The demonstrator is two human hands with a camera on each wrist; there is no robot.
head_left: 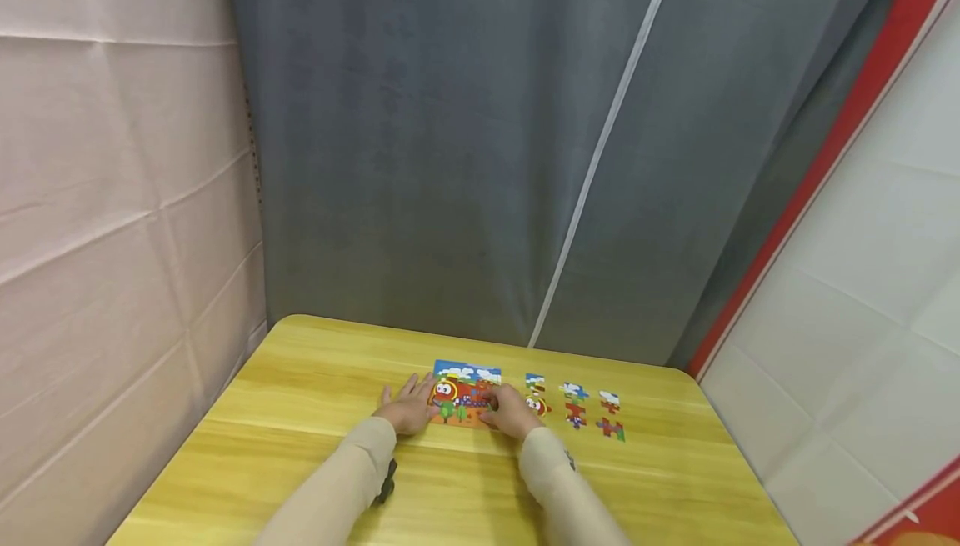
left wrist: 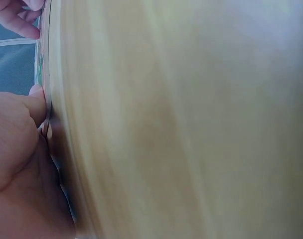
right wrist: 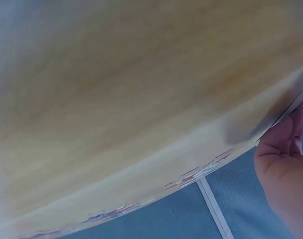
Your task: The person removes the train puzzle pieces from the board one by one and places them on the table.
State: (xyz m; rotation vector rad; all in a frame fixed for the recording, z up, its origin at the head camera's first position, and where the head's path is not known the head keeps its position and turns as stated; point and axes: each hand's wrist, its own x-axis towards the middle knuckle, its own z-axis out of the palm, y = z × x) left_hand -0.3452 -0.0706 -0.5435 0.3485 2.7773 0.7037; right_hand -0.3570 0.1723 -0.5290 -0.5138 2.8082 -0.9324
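A jigsaw puzzle [head_left: 459,396] with a red smiling character, blue sky and green trees lies on the yellow wood-grain table. My left hand [head_left: 407,407] rests palm down with spread fingers, its thumb at the puzzle's left edge; the thumb [left wrist: 37,102] also shows in the left wrist view. Over the puzzle's right part, my right hand [head_left: 513,414] has curled fingers and pinches a puzzle piece, mostly hidden by the fingertips. In the right wrist view, the curled right hand [right wrist: 286,154] is low at the table's surface.
Several loose puzzle pieces lie right of the right hand, among them a cloud piece [head_left: 573,390], a red piece [head_left: 575,414] and a face piece [head_left: 537,404]. The table [head_left: 315,413] ends at a grey curtain [head_left: 420,196]. Pale walls stand at both sides.
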